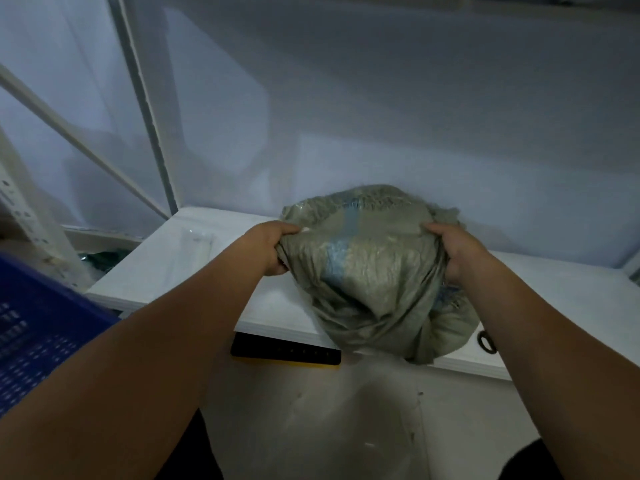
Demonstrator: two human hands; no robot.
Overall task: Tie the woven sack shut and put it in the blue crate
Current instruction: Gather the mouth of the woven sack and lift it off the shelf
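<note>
A grey-green woven sack point(374, 271) with a pale blue stripe sits bulging on the white table point(166, 271), its lower part hanging over the front edge. My left hand point(270, 247) grips a fold of the sack's left side. My right hand point(453, 251) grips bunched fabric on its right side. The sack's top edge is frayed and crumpled between both hands. A corner of the blue crate point(38, 327) with perforated walls shows at the lower left, beside the table.
A black rubber ring point(486, 342) lies on the table at the right, near the front edge. A black and yellow bar point(285, 351) sits under the table edge. A white metal frame point(145, 109) and a perforated upright point(20, 209) stand at the left. Grey floor lies below.
</note>
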